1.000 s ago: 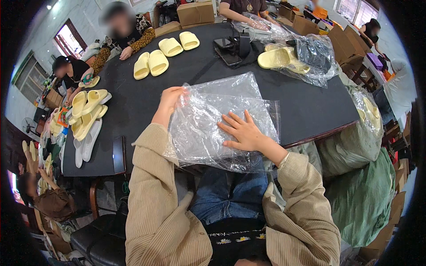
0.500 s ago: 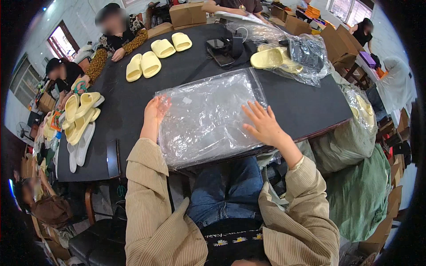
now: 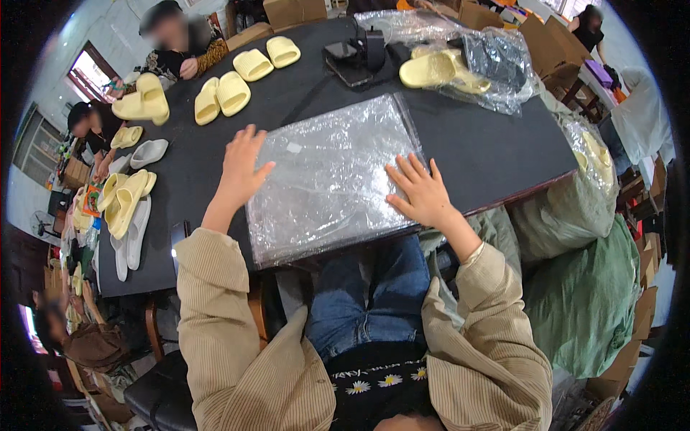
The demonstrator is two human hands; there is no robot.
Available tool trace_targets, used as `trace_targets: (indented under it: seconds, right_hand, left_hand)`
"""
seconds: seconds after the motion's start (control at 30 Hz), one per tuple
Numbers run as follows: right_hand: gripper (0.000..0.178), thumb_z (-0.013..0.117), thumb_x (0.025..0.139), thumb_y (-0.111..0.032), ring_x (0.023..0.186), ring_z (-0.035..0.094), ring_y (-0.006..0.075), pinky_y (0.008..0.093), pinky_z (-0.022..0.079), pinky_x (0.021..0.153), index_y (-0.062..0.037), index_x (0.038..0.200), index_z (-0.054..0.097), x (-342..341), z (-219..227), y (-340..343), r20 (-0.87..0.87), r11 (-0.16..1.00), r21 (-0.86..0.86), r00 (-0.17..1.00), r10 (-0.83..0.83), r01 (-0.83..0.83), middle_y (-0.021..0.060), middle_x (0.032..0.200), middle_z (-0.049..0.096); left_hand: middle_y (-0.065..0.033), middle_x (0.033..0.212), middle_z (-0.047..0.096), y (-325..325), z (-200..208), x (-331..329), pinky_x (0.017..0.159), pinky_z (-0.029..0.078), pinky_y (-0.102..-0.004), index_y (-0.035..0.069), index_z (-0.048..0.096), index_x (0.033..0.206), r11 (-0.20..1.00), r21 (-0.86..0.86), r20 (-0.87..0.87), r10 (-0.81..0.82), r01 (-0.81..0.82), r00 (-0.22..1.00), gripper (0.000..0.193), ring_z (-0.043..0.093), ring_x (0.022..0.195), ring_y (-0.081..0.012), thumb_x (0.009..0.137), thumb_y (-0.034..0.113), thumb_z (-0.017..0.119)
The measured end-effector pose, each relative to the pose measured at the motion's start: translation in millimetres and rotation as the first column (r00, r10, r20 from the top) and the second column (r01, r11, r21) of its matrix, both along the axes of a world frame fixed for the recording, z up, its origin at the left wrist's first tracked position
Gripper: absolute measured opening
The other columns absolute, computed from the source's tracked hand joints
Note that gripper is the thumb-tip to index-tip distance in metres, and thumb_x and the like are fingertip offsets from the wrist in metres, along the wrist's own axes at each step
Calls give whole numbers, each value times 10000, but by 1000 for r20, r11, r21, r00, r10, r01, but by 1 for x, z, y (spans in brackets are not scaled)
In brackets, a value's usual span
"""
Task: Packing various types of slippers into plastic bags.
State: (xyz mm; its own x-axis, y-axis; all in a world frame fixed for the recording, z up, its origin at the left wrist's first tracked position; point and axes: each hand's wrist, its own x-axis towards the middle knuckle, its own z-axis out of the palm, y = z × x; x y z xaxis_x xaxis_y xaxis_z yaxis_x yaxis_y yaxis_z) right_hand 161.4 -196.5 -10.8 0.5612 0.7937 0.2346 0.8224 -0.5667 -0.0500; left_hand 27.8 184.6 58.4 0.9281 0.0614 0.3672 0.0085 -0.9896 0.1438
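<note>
Your left hand (image 3: 241, 171) has come off the clear plastic bag (image 3: 323, 183), thumb apart by its left side; your right hand (image 3: 422, 192) spreads over its right side, clamping nothing. With it along the table's (image 3: 496, 144) near edge, smooth outward using flat fingers.

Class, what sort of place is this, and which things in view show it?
Probably a footwear packing workshop: pale yellow slippers sit on a black table, clear plastic packaging lies there too, and cardboard boxes stand beyond.
</note>
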Motion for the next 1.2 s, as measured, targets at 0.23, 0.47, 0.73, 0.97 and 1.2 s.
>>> trace_targets:
  seconds: [0.23, 0.47, 0.73, 0.97, 1.2]
  right_hand:
    - [661, 377, 947, -599, 1429, 277, 338, 615, 175, 1131, -194, 1469, 393, -1, 3, 4, -9, 999, 44, 1000, 17, -16, 130, 1525, 349]
    - [654, 486, 939, -523, 1432, 271, 338, 594, 165, 1143, -172, 1477, 368, 10, 5, -29, -119, 987, 158, 992, 48, -29, 150, 1527, 336]
    - [371, 606, 928, -136, 1003, 601, 153, 300, 467, 863, -65, 1284, 532, 31, -128, -252, -724, -265, 669, 689, -22, 694, 82, 1192, 602]
    - [265, 615, 892, -176, 772, 651, 236, 330, 560, 734, -12, 1086, 538, -32, -370, -337, -708, -410, -432, -20, 706, 803, 121, 883, 645]
    - [713, 548, 930, -422, 1304, 366, 445, 618, 403, 1004, -187, 1489, 173, -52, -413, -258, -387, -535, -743, 395, 833, 402, 280, 1471, 243]
  left_hand:
    - [-206, 1556, 248, -104, -28, -61, 1127, 132, -631, 104, 304, 1504, 999, 50, -307, 17, -2, 951, 724, 228, 1432, -416, 947, 536, 467]
    - [-152, 1574, 252, -85, -73, -70, 1117, 82, -642, 127, 316, 1507, 994, 109, -300, 26, 7, 953, 760, 192, 1459, -363, 909, 558, 499]
    - [-129, 1582, 252, -85, -66, -70, 1158, 32, -560, 110, 334, 1503, 992, 123, -297, 43, -7, 954, 733, 183, 1474, -318, 892, 453, 550]
    - [-116, 1584, 254, -90, -68, -67, 1168, 33, -539, 95, 339, 1502, 996, 76, -325, 62, -39, 944, 758, 182, 1476, -306, 892, 523, 481]
    - [-106, 1582, 266, -93, -66, -61, 1172, 34, -526, 100, 346, 1499, 998, 51, -310, 42, -28, 950, 749, 184, 1478, -297, 907, 548, 437]
